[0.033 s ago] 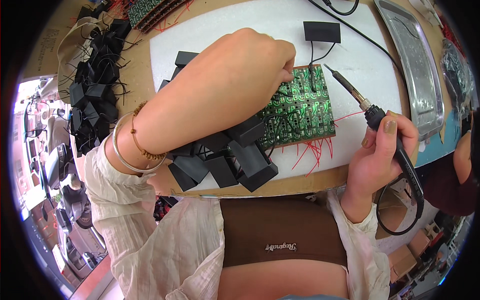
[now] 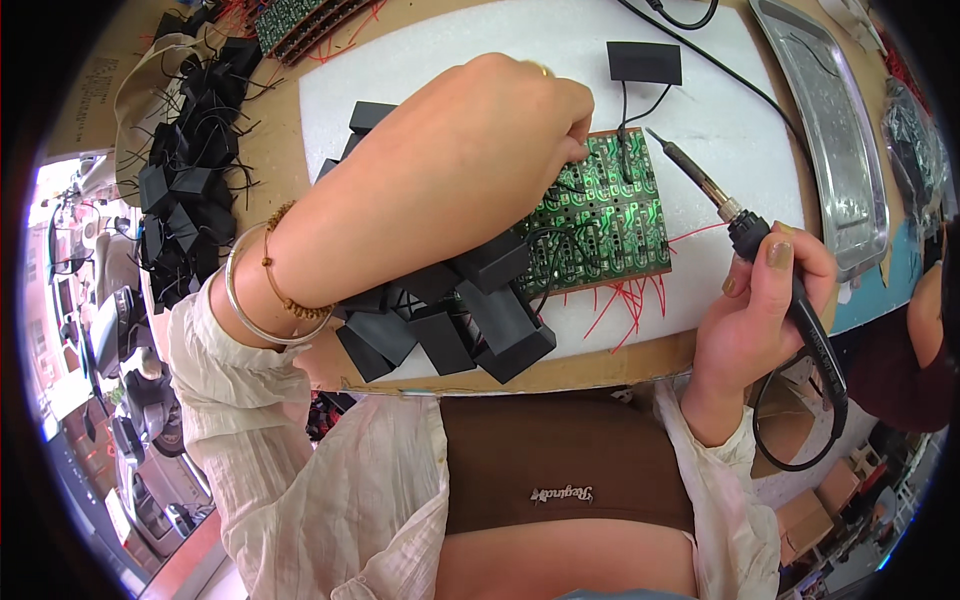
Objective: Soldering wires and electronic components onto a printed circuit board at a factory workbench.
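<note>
Far left of the green circuit board is a heap of black boxes with thin wires. More black boxes crowd the board's lower left. The left hand bends its fingers down at the board's top left; I can't tell if they pinch anything. The board lies on a white foam sheet, with shiny silver dots, a brown edge and red wires poking out below. Right of it, the right hand grips a soldering iron, its tip near the board's top right corner. A wide strip of foam separates the board from a metal tray holding a thin dark wire.
</note>
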### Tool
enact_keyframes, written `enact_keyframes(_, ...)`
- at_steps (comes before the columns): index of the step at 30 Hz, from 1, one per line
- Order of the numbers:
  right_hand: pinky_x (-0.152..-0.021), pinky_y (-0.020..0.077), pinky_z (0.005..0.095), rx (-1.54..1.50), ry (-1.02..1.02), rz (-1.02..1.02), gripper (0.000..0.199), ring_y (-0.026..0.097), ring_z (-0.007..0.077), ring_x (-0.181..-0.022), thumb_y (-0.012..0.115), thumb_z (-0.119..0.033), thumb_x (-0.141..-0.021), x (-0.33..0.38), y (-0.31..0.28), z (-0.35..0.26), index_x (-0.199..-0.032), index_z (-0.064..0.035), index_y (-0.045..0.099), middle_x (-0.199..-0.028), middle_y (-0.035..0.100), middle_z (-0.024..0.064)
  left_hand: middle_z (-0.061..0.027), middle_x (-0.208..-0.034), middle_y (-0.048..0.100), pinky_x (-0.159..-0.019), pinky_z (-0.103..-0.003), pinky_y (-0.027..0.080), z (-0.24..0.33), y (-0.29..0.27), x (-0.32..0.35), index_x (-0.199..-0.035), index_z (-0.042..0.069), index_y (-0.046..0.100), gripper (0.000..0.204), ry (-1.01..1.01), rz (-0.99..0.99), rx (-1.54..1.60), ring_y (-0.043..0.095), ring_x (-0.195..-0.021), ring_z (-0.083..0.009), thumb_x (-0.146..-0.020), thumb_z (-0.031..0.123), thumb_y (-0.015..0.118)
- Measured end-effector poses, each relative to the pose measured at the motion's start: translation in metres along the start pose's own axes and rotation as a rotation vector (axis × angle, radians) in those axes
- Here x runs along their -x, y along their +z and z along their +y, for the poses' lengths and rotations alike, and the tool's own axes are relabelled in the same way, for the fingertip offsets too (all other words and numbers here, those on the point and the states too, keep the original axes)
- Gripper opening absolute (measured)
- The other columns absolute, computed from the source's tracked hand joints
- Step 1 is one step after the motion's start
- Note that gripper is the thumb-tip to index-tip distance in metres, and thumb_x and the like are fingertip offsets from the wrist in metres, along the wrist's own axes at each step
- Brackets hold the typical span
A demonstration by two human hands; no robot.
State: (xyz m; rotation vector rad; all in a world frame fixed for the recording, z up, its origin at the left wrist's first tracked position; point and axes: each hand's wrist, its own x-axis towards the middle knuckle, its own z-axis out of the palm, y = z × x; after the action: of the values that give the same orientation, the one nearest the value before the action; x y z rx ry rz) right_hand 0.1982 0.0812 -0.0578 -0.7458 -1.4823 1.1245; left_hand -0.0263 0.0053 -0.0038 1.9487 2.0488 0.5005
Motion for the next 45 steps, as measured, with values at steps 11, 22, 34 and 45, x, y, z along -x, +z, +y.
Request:
enact_keyframes(11, -0.068, 0.0437, 0.0219, 0.036, -0.092, -0.135, 0.026, 0.053, 0.0088, -0.073, 0.071, -0.009, -0.089, 0.007, 0.002, -0.001, -0.106, -0.0005, 0.053, -0.091, 0.06, 0.0079, -0.0163, -0.08, 0.067, -0.066, -0.036, 0.052, 0.0, 0.007, -0.008, -0.088, -0.004, 0.066, 0.015, -0.033, 0.049, -0.011, 0.066, -0.071, -0.0297, -0.084, 0.011, 0.067)
enact_keyframes(22, -0.065, 0.0447, 0.0243, 0.208, -0.224, -0.315, 0.026, 0.055, 0.0123, -0.071, 0.072, -0.009, -0.088, 0.008, 0.003, -0.005, -0.103, -0.0004, 0.052, -0.087, 0.062, 0.0107, -0.0164, -0.077, 0.065, -0.066, -0.036, 0.051, -0.004, 0.01, -0.009, -0.085, -0.004, 0.065, 0.013, 0.004, 0.061, 0.008, 0.064, -0.068, -0.03, -0.082, 0.009, 0.063)
enact_keyframes(34, -0.064, 0.0461, 0.0244, 0.273, -0.24, -0.307, 0.024, 0.056, 0.012, -0.071, 0.072, -0.008, -0.089, 0.008, 0.005, -0.006, -0.102, 0.0005, 0.053, -0.087, 0.063, 0.0106, -0.0165, -0.077, 0.065, -0.068, -0.039, 0.05, -0.006, 0.011, -0.009, -0.082, -0.003, 0.065, 0.013, 0.021, 0.039, -0.019, 0.064, -0.072, -0.0322, -0.08, 0.01, 0.062)
enact_keyframes(45, -0.063, 0.0441, 0.0232, 0.231, -0.161, -0.282, 0.023, 0.053, 0.0099, -0.069, 0.07, -0.008, -0.09, 0.01, 0.007, -0.007, -0.101, 0.0006, 0.051, -0.085, 0.061, 0.0098, -0.0168, -0.075, 0.064, -0.067, -0.041, 0.049, -0.006, 0.009, -0.01, -0.08, -0.001, 0.064, 0.015, 0.044, 0.019, -0.003, 0.062, -0.072, -0.0347, -0.082, 0.013, 0.064)
